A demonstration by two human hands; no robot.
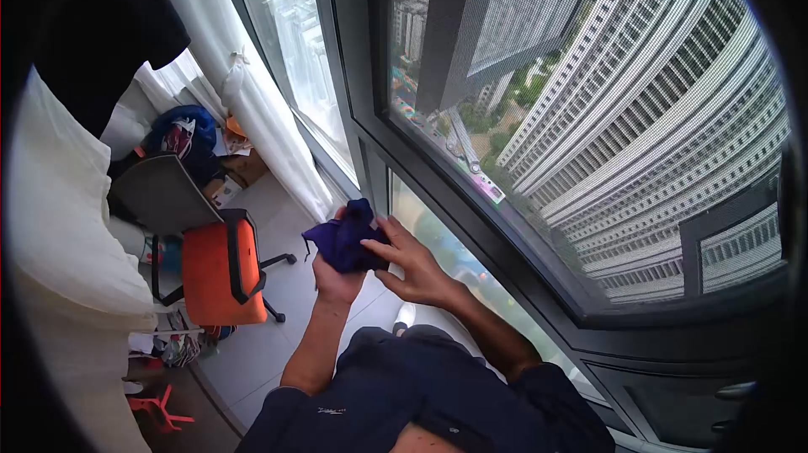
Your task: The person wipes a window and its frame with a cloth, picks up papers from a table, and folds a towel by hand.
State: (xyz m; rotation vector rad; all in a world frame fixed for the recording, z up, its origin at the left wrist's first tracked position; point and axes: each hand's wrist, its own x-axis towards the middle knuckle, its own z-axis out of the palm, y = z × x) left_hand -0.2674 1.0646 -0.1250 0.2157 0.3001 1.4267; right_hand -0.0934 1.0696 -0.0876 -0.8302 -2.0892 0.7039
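A crumpled dark purple cloth [347, 238], with a thin dark strand hanging from its left side, is held up in front of my body. My left hand [339, 281] supports it from below, palm up, with its fingers largely hidden behind the fabric. From the right, my right hand [414, 263] grips the cloth's edge, thumb low and fingers across its near side. The exact fold between those fingertips is hard to make out.
Close on my right is a dark-framed window [480, 209] with a mesh screen. White curtains [269, 133] hang to the left. An orange office chair [220, 272] stands on the tiled floor, near piled bags [187, 137] and a red stand [162, 411].
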